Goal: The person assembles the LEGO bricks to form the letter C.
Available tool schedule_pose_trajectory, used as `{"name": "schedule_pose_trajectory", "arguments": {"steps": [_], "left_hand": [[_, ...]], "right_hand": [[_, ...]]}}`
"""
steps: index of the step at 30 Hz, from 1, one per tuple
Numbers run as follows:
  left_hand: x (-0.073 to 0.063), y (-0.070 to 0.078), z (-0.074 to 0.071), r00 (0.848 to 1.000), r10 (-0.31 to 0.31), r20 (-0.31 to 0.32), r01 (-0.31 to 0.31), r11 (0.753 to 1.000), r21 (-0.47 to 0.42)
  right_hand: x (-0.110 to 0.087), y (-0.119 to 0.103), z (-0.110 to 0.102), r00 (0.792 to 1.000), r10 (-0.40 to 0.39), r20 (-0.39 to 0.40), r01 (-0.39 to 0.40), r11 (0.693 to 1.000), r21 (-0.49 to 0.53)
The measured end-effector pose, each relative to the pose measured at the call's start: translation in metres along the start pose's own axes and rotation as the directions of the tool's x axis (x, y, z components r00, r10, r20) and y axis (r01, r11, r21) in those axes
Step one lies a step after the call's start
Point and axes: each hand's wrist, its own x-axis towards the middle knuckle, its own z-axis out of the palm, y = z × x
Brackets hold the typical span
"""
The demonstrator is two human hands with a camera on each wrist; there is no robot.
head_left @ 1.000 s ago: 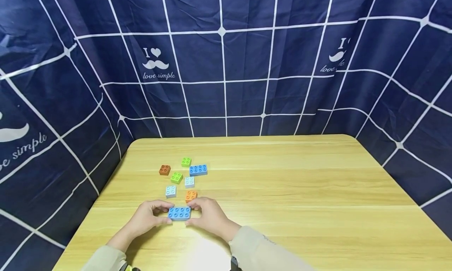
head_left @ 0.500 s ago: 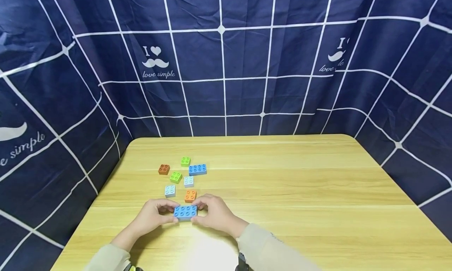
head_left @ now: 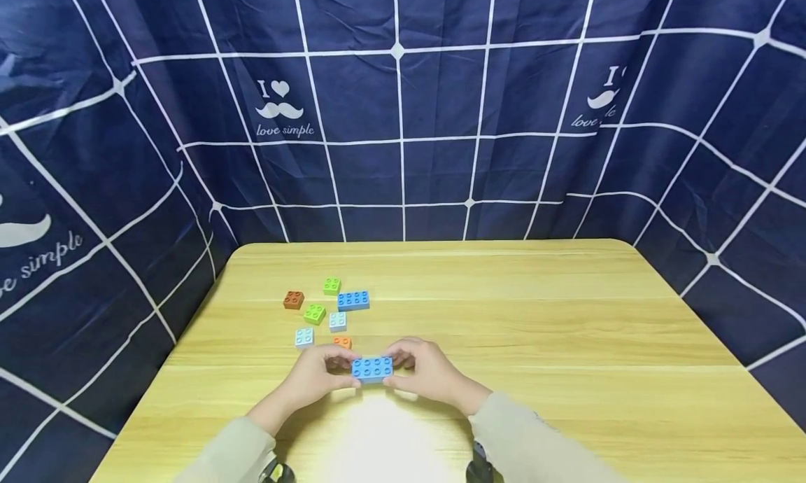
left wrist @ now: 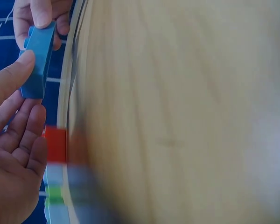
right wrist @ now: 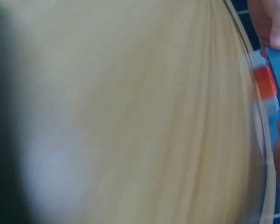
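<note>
Smooth plastic brick (head_left: 372, 369), glossy tabletop (head_left: 535, 315).

This is looking like a curtained-off tabletop space. Navy cloth (head_left: 434, 175) is hanging behind and along both sides, bearing white grid lines (head_left: 403, 182) and printed moustaches (head_left: 279, 110) with "love simple" lettering (head_left: 285, 130). Between these walls of cloth, a wood-grain surface (head_left: 535, 315) with rounded far corners is spreading wide, and a bright patch of light (head_left: 384, 441) is glaring on its near part. The cloth is hiding whether a home, office or lab is lying beyond.
</note>
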Motion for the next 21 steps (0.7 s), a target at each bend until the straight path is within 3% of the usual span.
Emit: {"name": "schedule_pose_trajectory", "arguments": {"steps": [9,21], "left_hand": [[0.026,0.011,0.028,0.998,0.04,0.049,-0.042,0.998,0.055],[0.051,0.025,0.054,0.996,-0.006,0.094,-0.001,0.997,0.073]], "right_hand": [[-0.021,0.015,-0.028,0.999,0.024,-0.046,-0.026,0.999,-0.03],[-0.038,0.029,-0.052,0.995,0.057,-0.086,-0.065,0.994,-0.092]]}}
